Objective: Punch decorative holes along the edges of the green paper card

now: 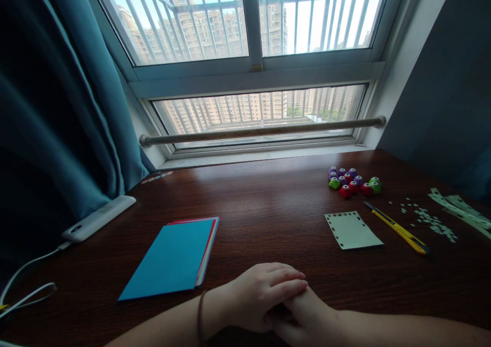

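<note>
My left hand (261, 293) lies over my right hand (307, 316) at the near edge of the dark wooden desk (268, 198). Both hands rest together and hold nothing. A stack of coloured paper (174, 257) with a blue sheet on top lies just left of them. To the right, farther out, lies a pale green card (352, 230) with punched holes along its edges. Beside that card is a yellow utility knife (397, 228). A cluster of small coloured paper punches (353, 181) sits behind the card.
Paper scraps (429, 219) and pale green strips (460, 211) are scattered at the right. A white power bank (97, 218) with a cable (26, 285) lies at the left by the teal curtain (57, 106). A barred window (253, 55) faces the desk.
</note>
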Available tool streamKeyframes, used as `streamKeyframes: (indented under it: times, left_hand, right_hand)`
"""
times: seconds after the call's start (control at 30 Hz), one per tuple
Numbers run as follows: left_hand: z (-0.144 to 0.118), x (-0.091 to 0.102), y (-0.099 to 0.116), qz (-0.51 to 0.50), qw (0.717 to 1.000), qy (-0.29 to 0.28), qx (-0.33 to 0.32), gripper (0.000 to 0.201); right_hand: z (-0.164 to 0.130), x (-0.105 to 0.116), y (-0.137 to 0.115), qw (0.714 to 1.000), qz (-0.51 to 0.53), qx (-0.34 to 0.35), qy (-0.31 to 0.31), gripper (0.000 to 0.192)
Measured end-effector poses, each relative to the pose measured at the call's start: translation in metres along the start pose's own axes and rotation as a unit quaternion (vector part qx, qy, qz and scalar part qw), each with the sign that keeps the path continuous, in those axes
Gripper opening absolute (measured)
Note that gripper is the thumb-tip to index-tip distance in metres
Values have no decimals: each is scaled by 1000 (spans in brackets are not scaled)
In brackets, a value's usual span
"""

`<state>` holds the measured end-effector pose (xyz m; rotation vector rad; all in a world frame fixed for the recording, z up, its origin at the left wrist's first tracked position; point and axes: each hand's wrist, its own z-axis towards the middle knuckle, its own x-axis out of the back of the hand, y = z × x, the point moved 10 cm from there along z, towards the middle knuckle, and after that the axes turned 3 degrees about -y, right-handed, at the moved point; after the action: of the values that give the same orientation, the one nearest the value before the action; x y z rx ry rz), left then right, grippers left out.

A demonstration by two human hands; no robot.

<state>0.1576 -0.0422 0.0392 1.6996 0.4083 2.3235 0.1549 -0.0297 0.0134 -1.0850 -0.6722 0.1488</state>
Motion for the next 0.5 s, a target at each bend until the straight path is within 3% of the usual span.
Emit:
streamKeyframes:
  times: [0.5]
  left_hand:
    - [0,1,0,-2,1000,3,-1,59]
  right_hand:
    - [1,2,-5,1000,4,9,-2,41]
